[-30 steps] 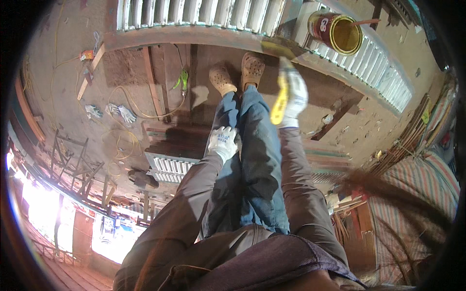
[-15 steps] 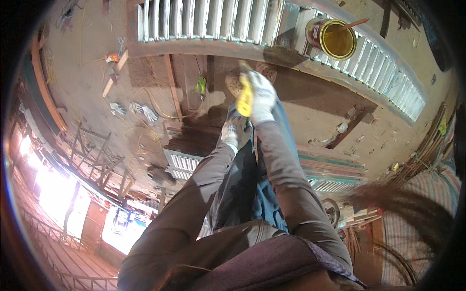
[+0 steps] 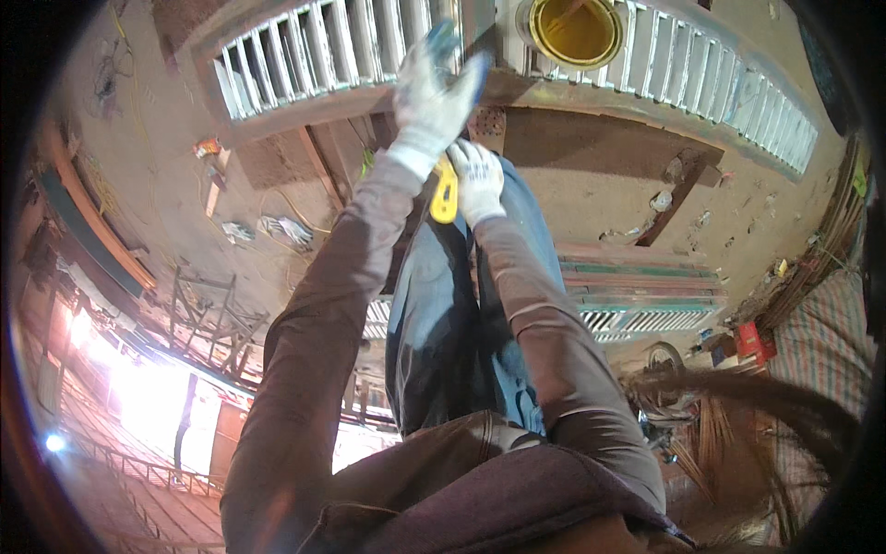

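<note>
Both my hands wear white work gloves with blue fingertips. My left hand (image 3: 432, 92) is raised in front of the white metal railing panel (image 3: 305, 55), fingers spread, holding nothing that I can see. My right hand (image 3: 477, 182) sits just below it, closed around a yellow tool handle (image 3: 445, 198) that points down over my blue trousers (image 3: 443, 314). A yellow paint can (image 3: 574, 28) stands on the railing panel, above and to the right of my hands.
Dusty floor lies all around. A pair of gloves (image 3: 277, 229) and small tools (image 3: 210, 157) lie at left. Painted red-green bars (image 3: 637, 282) and another white grille (image 3: 637, 320) lie at right, with a red box (image 3: 752, 340) beyond. Metal frames (image 3: 212, 319) stand lower left.
My left hand has risen from my lap to the railing, fingers open. My right hand with the yellow tool has drawn back and down; the view tilted toward the railing.
</note>
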